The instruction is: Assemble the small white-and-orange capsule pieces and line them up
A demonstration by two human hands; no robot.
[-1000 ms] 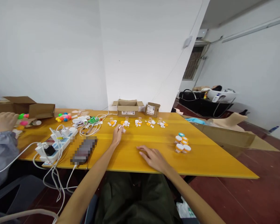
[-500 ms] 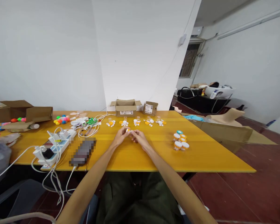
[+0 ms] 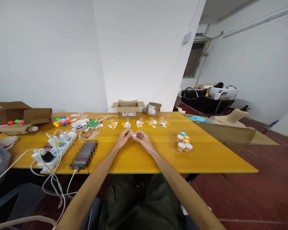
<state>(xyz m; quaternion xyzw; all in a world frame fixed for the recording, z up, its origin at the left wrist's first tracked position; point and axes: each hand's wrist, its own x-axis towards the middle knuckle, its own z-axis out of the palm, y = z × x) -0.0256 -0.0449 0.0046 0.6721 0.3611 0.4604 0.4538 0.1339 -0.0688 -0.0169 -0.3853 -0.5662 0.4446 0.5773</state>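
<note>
Over the middle of the yellow table, my left hand (image 3: 124, 138) and my right hand (image 3: 144, 140) face each other, fingertips closed on a small white printed piece (image 3: 134, 135). Its exact kind is too small to make out. Beyond them lies a row of small clear cups, with white printed discs (image 3: 114, 125) and orange lids (image 3: 150, 124) grouped about them. To the right of my right hand stands a cluster of small clear jars (image 3: 181, 146) with white, orange and teal lids.
A power strip (image 3: 60, 153) with tangled white cables and a blurred dark phone (image 3: 84, 156) lie at left. Colourful balls (image 3: 61, 122) sit behind them. An open cardboard box (image 3: 128, 109) and a smaller box (image 3: 154, 109) stand against the wall.
My hands have drawn slightly apart at the fingertips, and the white printed piece between them now shows more of its face. The whole view has shifted slightly.
</note>
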